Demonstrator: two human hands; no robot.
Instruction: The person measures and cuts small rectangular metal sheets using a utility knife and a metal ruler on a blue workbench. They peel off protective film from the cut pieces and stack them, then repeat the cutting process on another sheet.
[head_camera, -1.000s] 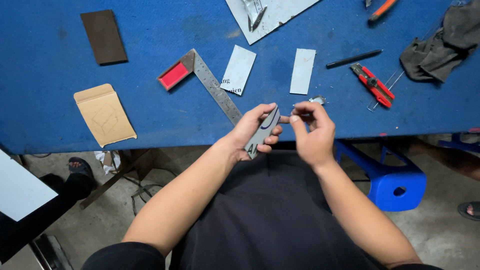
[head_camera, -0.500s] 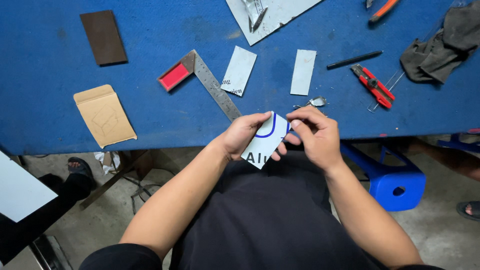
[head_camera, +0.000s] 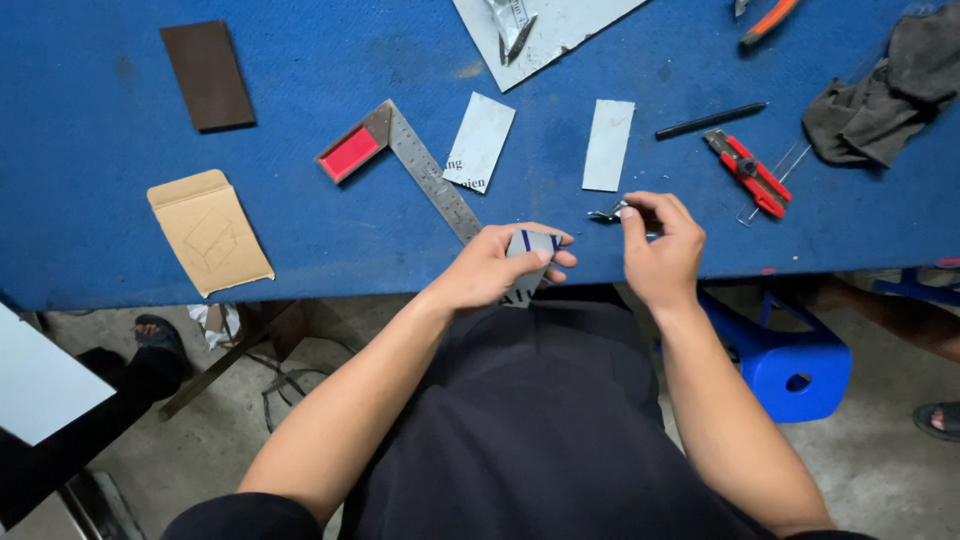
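The person is sitting at the near edge of the blue table (head_camera: 300, 240), and the left hand (head_camera: 500, 268) is curling around a small flat piece of sheet (head_camera: 530, 262), pale with dark blue marks, pinching it between thumb and fingers just over the table's near edge, in front of the lap. The piece is looking thin, light and fairly stiff, more like sheet metal or rigid card than paper, since it is holding its flat shape in the hand; its cut edges may well be sharp, so gripping it by the flat faces, as the hand is doing, seems the sensible way. Smooth faces like these could slip under a loose pinch. The right hand (head_camera: 660, 245) is resting on the table just to the right, fingertips pressing together on a small shiny metal bit (head_camera: 606, 214); what exactly that bit is, I cannot tell. Farther across the table two similar pale rectangular pieces (head_camera: 480, 142) are lying flat, a metal try square with a red block (head_camera: 400, 160) is lying to their left, and red-handled snips (head_camera: 745, 172) and a black pencil (head_camera: 710, 120) are sitting to the right, near a dark rag (head_camera: 885, 90). Far left, a folded cardboard piece (head_camera: 208, 232) and a brown slab (head_camera: 207, 75) are lying well apart from the hands.
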